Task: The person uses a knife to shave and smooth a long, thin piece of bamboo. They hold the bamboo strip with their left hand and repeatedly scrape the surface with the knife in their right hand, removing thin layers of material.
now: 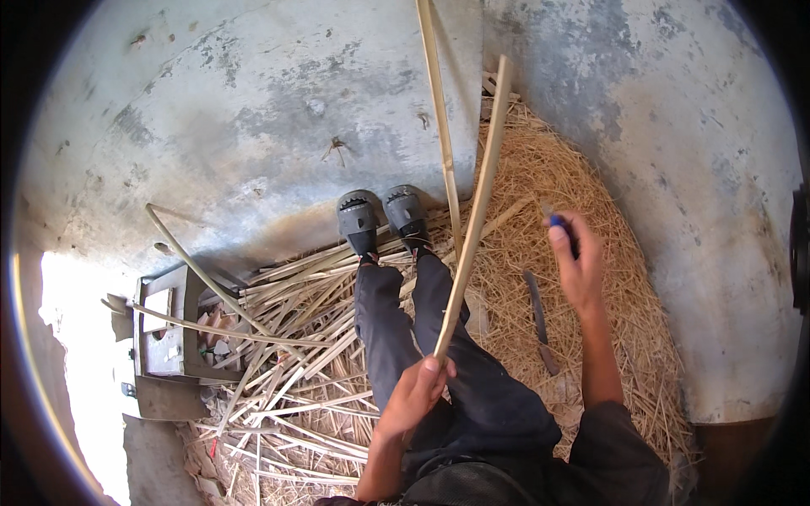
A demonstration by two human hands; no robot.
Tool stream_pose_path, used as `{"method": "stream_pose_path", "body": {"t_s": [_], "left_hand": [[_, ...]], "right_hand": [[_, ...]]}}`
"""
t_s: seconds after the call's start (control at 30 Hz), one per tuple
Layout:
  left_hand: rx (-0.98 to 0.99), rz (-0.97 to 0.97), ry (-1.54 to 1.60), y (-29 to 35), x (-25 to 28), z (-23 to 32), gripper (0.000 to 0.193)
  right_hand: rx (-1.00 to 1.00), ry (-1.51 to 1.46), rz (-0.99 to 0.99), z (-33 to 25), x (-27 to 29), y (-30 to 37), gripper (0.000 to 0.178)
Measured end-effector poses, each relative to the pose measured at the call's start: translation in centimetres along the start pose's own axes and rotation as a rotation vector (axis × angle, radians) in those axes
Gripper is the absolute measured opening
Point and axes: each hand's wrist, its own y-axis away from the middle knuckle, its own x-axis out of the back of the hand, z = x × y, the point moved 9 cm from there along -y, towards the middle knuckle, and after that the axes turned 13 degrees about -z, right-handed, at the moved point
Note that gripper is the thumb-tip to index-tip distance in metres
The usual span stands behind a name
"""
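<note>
Stained grey walls [253, 126], straw-coloured shavings [607, 253] heaped below. Left hand [416, 392] grips lower end of a long pale strip [478, 202], slanting up; right hand [578, 266] curls round a small blue item [557, 221], off the strip.

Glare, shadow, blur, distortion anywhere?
Head view, left: bright opening blown out to white; head view, top: soft shadow on wall beside pale strip; head view, right: blue tool in right hand looks blurred; head view, edges: fisheye bending, dark vignette.
</note>
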Motion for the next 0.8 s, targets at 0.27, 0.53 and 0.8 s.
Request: {"method": "stream_pose_path", "body": {"t_s": [0.27, 0.53, 0.8], "left_hand": [[-0.077, -0.096, 0.096, -0.9, 0.6, 2.4, 0.072], [-0.150, 0.196, -0.360, -0.6, 0.9, 4.3, 0.036], [-0.198, 0.418, -0.743, 0.3, -0.1, 7.0, 0.025]], "right_hand": [[0.255, 0.076, -0.364, -5.9, -6.2, 3.3, 0.030], [0.431, 0.267, -0.417, -9.4, -7.7, 4.5, 0.032], [0.474, 0.296, -0.387, -10.0, -7.8, 4.4, 0.034]]}}
